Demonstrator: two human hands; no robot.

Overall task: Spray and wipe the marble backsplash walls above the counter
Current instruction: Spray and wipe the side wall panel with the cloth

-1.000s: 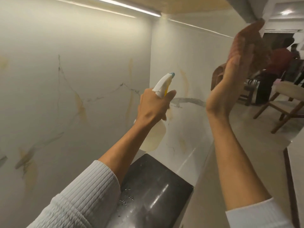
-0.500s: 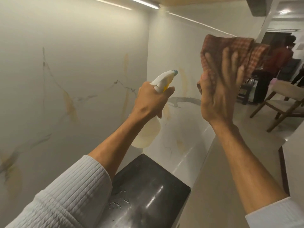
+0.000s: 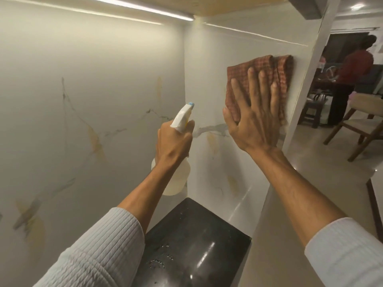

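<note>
White marble backsplash point(image 3: 103, 83) with grey and gold veins covers the left wall and the end wall point(image 3: 209, 83) ahead. My left hand point(image 3: 173, 139) grips a white spray bottle point(image 3: 182, 119) with a blue nozzle tip, pointed at the end wall near the corner. The bottle's pale body hangs below my wrist. My right hand point(image 3: 257, 114) lies flat, fingers spread, pressing a folded red-brown checked cloth point(image 3: 269, 67) against the upper right of the end wall.
A black glossy counter point(image 3: 196, 245) with water drops lies below my arms. A light strip point(image 3: 141, 7) runs under the cabinet above. To the right, a room opens with a person in red point(image 3: 352, 67), a wooden chair point(image 3: 360, 125) and a beige floor.
My right hand turned from edge-on in the air to flat against the end wall, pressing the cloth onto the marble. The left hand with the bottle stayed nearly in place.
</note>
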